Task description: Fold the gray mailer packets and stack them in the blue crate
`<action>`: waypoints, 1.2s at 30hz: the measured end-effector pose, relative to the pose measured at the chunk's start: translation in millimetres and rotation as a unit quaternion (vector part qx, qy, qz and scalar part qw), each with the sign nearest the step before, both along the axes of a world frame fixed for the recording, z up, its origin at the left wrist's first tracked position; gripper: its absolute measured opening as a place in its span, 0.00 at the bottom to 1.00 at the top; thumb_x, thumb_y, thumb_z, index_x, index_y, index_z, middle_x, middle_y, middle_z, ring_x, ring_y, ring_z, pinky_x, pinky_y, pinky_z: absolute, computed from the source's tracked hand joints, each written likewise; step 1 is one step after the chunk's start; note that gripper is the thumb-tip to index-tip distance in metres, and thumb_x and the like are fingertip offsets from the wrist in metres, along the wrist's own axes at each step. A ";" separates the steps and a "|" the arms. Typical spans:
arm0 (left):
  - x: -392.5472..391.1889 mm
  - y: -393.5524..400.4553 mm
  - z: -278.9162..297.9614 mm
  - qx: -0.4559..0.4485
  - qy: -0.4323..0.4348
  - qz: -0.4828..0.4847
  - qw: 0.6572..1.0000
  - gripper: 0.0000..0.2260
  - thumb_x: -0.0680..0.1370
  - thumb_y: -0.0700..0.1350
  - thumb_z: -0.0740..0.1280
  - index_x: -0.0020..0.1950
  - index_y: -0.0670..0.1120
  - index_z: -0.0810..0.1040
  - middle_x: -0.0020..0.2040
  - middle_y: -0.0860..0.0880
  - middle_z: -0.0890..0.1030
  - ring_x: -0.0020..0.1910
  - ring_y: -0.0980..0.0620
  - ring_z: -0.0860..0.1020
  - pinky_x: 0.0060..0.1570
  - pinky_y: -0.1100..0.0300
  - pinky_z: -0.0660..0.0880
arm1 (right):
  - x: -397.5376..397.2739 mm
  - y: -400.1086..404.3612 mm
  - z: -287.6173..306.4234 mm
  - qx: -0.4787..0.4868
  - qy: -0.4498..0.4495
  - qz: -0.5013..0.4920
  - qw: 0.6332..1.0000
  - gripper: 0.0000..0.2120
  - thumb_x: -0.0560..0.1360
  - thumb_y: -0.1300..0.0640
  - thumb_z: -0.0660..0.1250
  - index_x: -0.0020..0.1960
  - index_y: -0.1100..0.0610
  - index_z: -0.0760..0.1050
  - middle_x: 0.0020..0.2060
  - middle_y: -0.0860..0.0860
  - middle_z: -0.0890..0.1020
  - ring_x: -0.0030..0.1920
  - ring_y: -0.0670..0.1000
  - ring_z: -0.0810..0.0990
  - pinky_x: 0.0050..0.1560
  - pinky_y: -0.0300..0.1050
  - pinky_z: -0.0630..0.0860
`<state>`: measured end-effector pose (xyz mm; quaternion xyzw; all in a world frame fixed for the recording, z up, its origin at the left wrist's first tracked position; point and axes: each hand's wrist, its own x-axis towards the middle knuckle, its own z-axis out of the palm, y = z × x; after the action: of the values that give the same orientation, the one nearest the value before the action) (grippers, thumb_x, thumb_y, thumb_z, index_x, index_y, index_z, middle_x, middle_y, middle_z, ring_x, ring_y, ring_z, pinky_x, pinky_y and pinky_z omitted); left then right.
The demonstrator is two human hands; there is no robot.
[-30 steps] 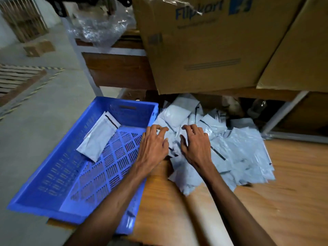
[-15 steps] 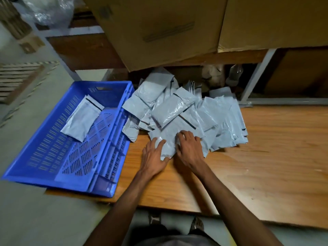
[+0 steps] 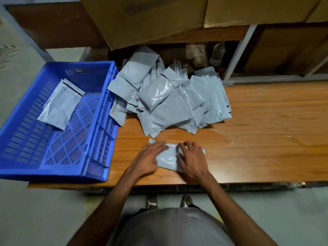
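Observation:
One gray mailer packet (image 3: 168,158) lies flat on the wooden table (image 3: 257,139), near its front edge and apart from the pile. My left hand (image 3: 150,158) rests on its left end with fingers laid over it. My right hand (image 3: 192,158) rests on its right end, fingertips bent onto the plastic. A loose pile of gray mailer packets (image 3: 168,100) lies farther back on the table. The blue crate (image 3: 99,139) stands at the left, overhanging the table's left end. One folded gray packet (image 3: 58,105) lies inside it near the far left.
Large cardboard boxes (image 3: 150,20) sit on a shelf above the back of the table. A metal rack leg (image 3: 237,55) stands at the back right. Bare wood stretches to the right of my hands. My feet show below the table's front edge.
Both hands drew one packet out of the pile toward the front edge of the table. The camera tilted down, so the pile now sits farther from my hands.

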<state>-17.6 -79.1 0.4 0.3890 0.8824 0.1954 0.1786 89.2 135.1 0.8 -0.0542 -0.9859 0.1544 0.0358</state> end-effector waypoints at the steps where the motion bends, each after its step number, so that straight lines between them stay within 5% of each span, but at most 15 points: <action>1: 5.8 0.6 -0.3 0.003 -0.003 -0.006 1.000 0.39 0.71 0.34 0.66 0.81 0.55 0.65 0.83 0.54 0.61 0.82 0.55 0.55 0.81 0.52 0.49 | 8.2 -1.4 -6.1 -0.006 0.017 -0.004 1.000 0.16 0.82 0.48 0.60 0.66 0.54 0.75 0.61 0.54 0.77 0.58 0.59 0.74 0.56 0.56 0.72; 5: 25.7 1.8 -7.8 -0.005 0.012 0.024 1.000 0.34 0.79 0.46 0.63 0.84 0.53 0.57 0.85 0.53 0.54 0.84 0.54 0.51 0.81 0.50 0.51 | 30.3 -1.8 -22.9 -0.036 -0.012 -0.019 0.999 0.23 0.87 0.44 0.52 0.77 0.52 0.67 0.74 0.53 0.70 0.73 0.58 0.67 0.69 0.62 0.67; 10: 43.5 6.4 -21.7 -0.038 0.079 0.075 0.993 0.28 0.86 0.62 0.46 0.85 0.53 0.57 0.85 0.51 0.56 0.83 0.51 0.53 0.79 0.47 0.55 | 29.1 4.3 -31.2 -0.021 -0.048 -0.016 0.999 0.26 0.88 0.45 0.47 0.84 0.48 0.56 0.83 0.49 0.59 0.84 0.54 0.50 0.80 0.63 0.51; 18: 43.6 22.4 -23.9 -0.007 0.138 0.081 0.987 0.27 0.87 0.55 0.49 0.83 0.44 0.63 0.82 0.46 0.63 0.83 0.50 0.55 0.81 0.46 0.56 | 20.3 -8.9 -39.6 -0.071 -0.019 -0.011 0.997 0.27 0.89 0.44 0.46 0.85 0.51 0.56 0.84 0.48 0.58 0.84 0.47 0.48 0.83 0.56 0.46; 26: 34.2 24.2 -45.9 -0.048 0.114 0.066 0.990 0.28 0.87 0.60 0.43 0.86 0.49 0.50 0.85 0.52 0.51 0.84 0.54 0.45 0.82 0.46 0.49 | 19.5 -7.7 -47.3 -0.044 0.005 -0.009 0.999 0.29 0.88 0.44 0.47 0.85 0.53 0.53 0.85 0.49 0.53 0.84 0.47 0.46 0.84 0.53 0.42; 36: 36.6 26.0 -46.4 -0.025 0.136 0.079 0.987 0.27 0.88 0.58 0.48 0.86 0.51 0.52 0.85 0.54 0.53 0.84 0.53 0.48 0.82 0.47 0.49 | 17.2 -8.4 -48.5 -0.015 0.002 -0.020 1.000 0.29 0.87 0.46 0.49 0.86 0.53 0.52 0.85 0.49 0.53 0.85 0.49 0.46 0.83 0.58 0.45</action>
<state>18.9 -53.1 -46.0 0.3365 0.9310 0.1321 0.0503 106.5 126.7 -47.8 -0.0736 -0.9821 0.1687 0.0401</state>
